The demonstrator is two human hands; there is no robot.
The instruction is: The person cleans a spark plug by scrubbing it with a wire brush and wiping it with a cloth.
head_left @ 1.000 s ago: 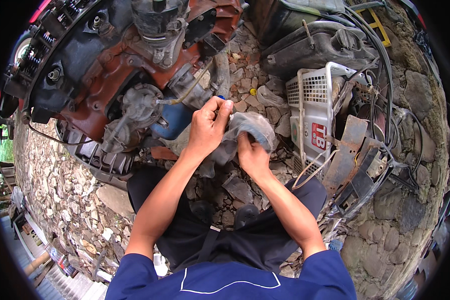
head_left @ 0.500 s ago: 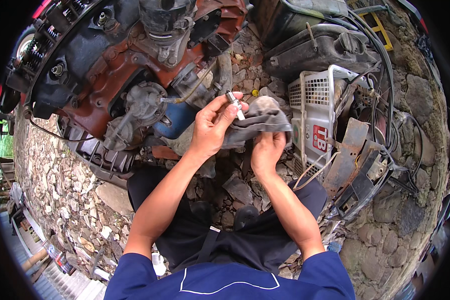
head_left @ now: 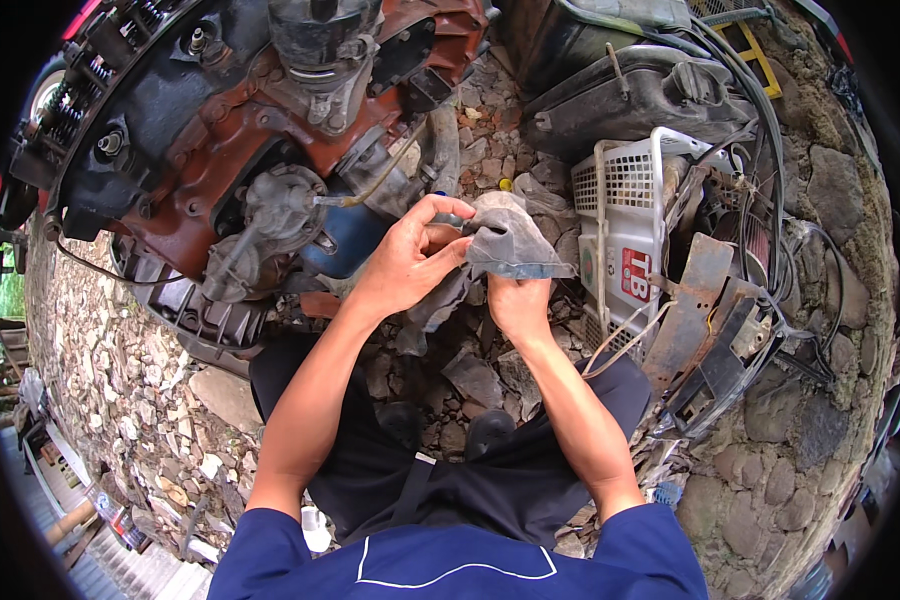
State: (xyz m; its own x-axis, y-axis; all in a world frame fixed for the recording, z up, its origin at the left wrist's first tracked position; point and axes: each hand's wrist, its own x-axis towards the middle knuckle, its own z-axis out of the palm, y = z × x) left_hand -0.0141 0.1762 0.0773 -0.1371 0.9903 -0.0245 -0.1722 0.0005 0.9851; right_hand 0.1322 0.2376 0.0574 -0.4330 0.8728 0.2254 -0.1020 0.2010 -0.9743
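Note:
In front of me my left hand (head_left: pixel 417 257) is closed, thumb and fingers pinching a spark plug (head_left: pixel 457 207). Only a bit of the plug's metal end shows; a grey rag (head_left: pixel 518 240) covers the rest. My right hand (head_left: pixel 520 305) grips the rag from below, its fingers partly hidden under the cloth. Part of the rag hangs down between the two hands. To the left lies a large engine (head_left: pixel 185 190), rust-red and black, with another spark plug (head_left: pixel 111 143) seated in its side. A blue oil filter (head_left: pixel 348 240) is close to my left hand.
A white plastic crate (head_left: pixel 625 230) full of scrap parts stands to the right, beside a rusty metal plate (head_left: pixel 690 310) and cables. Behind it rests a dusty black case (head_left: pixel 640 105). Loose stones (head_left: pixel 150 370) cover the ground, and a stone wall edge (head_left: pixel 830 300) runs along the right.
The rag has come up over the spark plug, whose white part was bare before. My right hand has shifted slightly left; my left hand has moved a little left and turned.

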